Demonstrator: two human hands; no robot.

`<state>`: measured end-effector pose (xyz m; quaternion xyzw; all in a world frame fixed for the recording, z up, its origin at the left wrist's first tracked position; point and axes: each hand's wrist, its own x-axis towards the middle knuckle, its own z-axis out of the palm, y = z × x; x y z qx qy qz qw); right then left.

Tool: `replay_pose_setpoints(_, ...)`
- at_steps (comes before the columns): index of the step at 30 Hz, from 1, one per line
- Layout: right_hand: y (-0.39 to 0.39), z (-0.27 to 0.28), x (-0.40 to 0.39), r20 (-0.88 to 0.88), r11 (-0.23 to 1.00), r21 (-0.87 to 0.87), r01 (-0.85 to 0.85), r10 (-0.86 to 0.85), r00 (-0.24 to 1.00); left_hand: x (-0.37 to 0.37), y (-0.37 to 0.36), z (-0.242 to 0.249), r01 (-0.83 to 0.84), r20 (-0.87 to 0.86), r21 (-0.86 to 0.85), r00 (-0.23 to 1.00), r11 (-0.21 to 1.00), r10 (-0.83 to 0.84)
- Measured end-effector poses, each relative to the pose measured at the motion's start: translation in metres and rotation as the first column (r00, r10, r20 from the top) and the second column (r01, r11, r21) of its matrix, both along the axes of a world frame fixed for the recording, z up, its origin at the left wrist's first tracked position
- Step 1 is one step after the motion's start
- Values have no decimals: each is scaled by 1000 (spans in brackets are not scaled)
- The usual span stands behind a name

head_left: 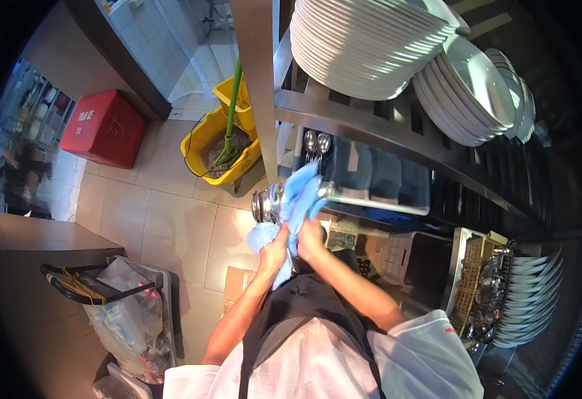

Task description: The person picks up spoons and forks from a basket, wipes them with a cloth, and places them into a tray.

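My left hand (274,251) is closed around a bundle of spoons (264,205), their shiny bowls pointing away from me. A light blue cloth (299,193) is wrapped about the bundle, and part of it bulges out left of that hand. My right hand (310,239) grips the same cloth just to the right, its fingers partly hidden and slightly blurred. Something shiny shows at the cloth's right edge, too blurred to name. Just beyond my hands, more spoons (316,142) lie in the left compartment of a grey cutlery tray (387,174).
Stacked white plates (371,50) and bowls (467,90) fill the metal shelf (397,126) above the tray. A yellow mop bucket (221,149) and red box (103,130) stand on the floor ahead. A cart (171,312) with plastic bags is at left. More plates (530,299) stand at right.
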<state>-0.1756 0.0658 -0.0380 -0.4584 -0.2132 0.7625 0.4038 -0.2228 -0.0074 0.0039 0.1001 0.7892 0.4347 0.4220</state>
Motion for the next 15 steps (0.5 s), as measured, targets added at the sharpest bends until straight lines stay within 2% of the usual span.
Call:
replay_pose_setpoints(2, 6, -23, 13, 0, 996, 10, -83, 83, 997, -2, 7, -24, 19, 34, 145, 999, 989, -24)
replay_pose_setpoints(3, 17, -37, 18, 171, 986, 13, -166, 161, 972, -1, 10, -37, 35, 4, 226, 999, 974, -37)
replay_pose_setpoints(4, 31, -51, 24, 338, 970, -3, -243, 230, 913, 4, 8, -36, 36, 5, 218, 999, 975, -38)
replay_pose_setpoints(5, 56, -84, 31, 350, 909, 46, -415, 375, 859, 8, 10, -31, 32, -41, 124, 999, 992, -27)
replay_pose_setpoints(6, 77, -96, 29, 273, 916, 18, -400, 380, 884, 9, 13, -25, 23, -88, 34, 996, 999, -20)
replay_pose_setpoints(7, 98, -79, 27, 162, 895, -31, -445, 443, 882, 7, 16, -13, 3, 113, -30, 994, 1000, 1)
replay_pose_setpoints(8, 112, -63, 27, 47, 866, -74, -494, 498, 866, 6, 14, -29, -2, 116, -31, 993, 1000, 5)
replay_pose_setpoints(9, 117, -65, 34, 48, 863, -76, -499, 503, 863, 4, 11, -58, -7, 109, -56, 994, 998, 13)
replay_pose_setpoints(10, 122, -61, 39, -31, 790, -135, -597, 599, 800, 0, 13, -62, -9, 97, -80, 995, 997, 17)
replay_pose_setpoints(11, 124, -59, 41, -115, 705, -181, -686, 677, 726, -3, 12, -65, 24, 136, 90, 990, 996, -36)
replay_pose_setpoints(12, 113, -58, 46, -103, 723, -180, -667, 660, 744, -8, 13, -68, 24, 133, 94, 990, 995, -36)
replay_pose_setpoints(14, 82, -51, 46, 143, 790, -104, -604, 613, 777, -13, 12, -65, 140, 151, -30, 979, 990, -134)
replay_pose_setpoints(15, 72, -53, 47, 130, 774, -72, -629, 633, 763, -15, 14, -63, 158, 136, -94, 980, 983, -145)
